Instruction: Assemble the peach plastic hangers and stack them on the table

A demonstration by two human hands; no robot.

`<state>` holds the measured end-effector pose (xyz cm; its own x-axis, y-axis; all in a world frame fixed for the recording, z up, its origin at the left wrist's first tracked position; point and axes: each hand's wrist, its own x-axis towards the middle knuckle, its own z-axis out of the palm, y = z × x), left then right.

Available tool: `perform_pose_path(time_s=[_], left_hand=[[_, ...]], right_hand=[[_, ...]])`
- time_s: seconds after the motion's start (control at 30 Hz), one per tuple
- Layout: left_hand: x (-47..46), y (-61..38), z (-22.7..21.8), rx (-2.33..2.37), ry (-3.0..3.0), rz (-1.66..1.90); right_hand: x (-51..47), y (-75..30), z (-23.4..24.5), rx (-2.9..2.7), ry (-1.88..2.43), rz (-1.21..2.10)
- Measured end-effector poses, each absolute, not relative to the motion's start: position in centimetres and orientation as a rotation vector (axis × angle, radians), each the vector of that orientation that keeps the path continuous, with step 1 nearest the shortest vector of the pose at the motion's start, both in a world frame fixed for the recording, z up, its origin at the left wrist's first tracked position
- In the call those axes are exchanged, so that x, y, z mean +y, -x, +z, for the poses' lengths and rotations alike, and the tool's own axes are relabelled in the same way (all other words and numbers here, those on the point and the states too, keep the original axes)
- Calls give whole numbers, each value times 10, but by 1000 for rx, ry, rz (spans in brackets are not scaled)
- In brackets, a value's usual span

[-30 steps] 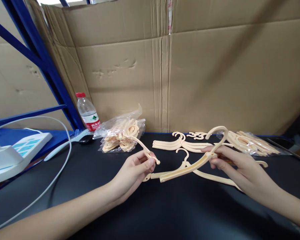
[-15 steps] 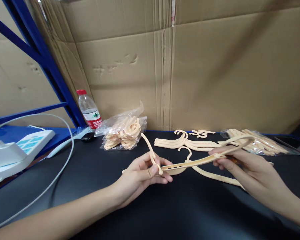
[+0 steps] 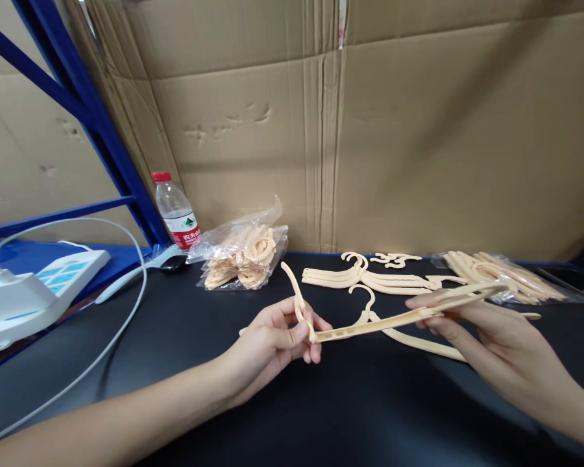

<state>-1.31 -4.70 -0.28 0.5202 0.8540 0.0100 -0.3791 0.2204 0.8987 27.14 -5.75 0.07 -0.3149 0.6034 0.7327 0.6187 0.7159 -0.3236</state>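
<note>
My left hand (image 3: 282, 334) pinches a beige plastic hanger hook (image 3: 293, 285) between thumb and fingers, its curved end pointing up. My right hand (image 3: 491, 337) grips a beige hanger arm (image 3: 377, 324) that has small slots near its left end. That slotted end meets the base of the hook at my left fingertips; whether the two are joined I cannot tell. Behind them an assembled hanger (image 3: 423, 344) lies on the black table, partly covered by my hands. Farther back rests a stack of folded hangers (image 3: 331, 277) with their hooks together.
Loose hooks (image 3: 394, 259) lie by the cardboard wall (image 3: 253, 130). A clear bag of hooks (image 3: 246, 256) is at the back left, a bag of hanger arms (image 3: 506, 275) at the back right. A water bottle (image 3: 178, 217), a brush (image 3: 126, 279) and a white power strip (image 3: 53, 292) with its cable stand left.
The slotted end of the hanger arm has come nearer the hook's base, and the arm has turned slightly. My left fingers have curled in a little. The view has shifted slightly.
</note>
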Motion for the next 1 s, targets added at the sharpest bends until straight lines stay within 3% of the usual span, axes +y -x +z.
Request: perform_pose_path(time_s=[0.43, 0.73, 1.0], left_hand=[[-49, 10, -3, 734, -1055, 991], [-54, 7, -5, 836, -1173, 1166], [-57, 4, -10, 831, -1151, 1306]], right_hand=[[-66, -264, -6, -2088, 827, 33], [-79, -253, -2, -2058, 831, -242], [-83, -248, -1, -2031, 917, -187]])
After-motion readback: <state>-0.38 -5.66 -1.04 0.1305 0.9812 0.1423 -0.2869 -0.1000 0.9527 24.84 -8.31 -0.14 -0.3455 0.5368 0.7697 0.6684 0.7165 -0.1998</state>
